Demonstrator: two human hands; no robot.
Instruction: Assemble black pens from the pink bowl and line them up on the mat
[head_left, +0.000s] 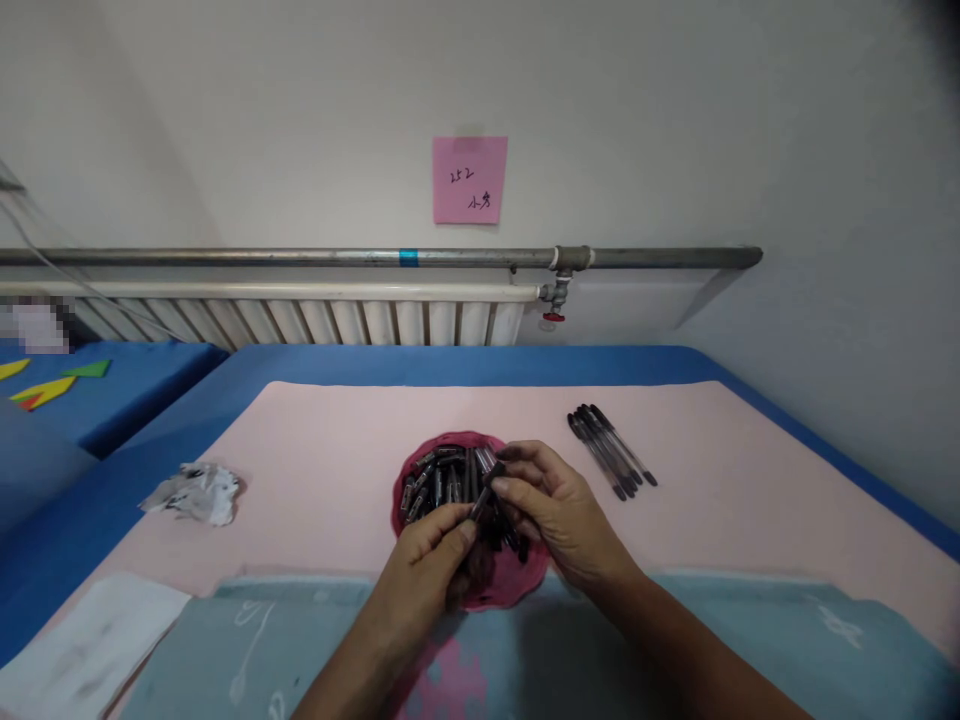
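Over a round pink basket (517, 588), both my hands are closed on one pen (481, 503) with a dark end. Thumb and fingers of my left hand (431, 560) grip its lower part. My right hand (559, 515) pinches the dark upper end, which looks like a cap. Many black pen caps and pen parts (442, 475) fill the basket's back and left side; my hands hide some of them. To the right lies a bundle of several clear pens (611, 450) with black caps and black ends, side by side on the pink sheet.
A pink sheet (330, 430) covers the blue table (450, 363), with a teal patterned cloth (315, 640) along the front. Crumpled stained tissue (196, 493) and a white paper sheet (94, 640) lie left. Behind stand a radiator (375, 322) and a pipe valve (556, 290).
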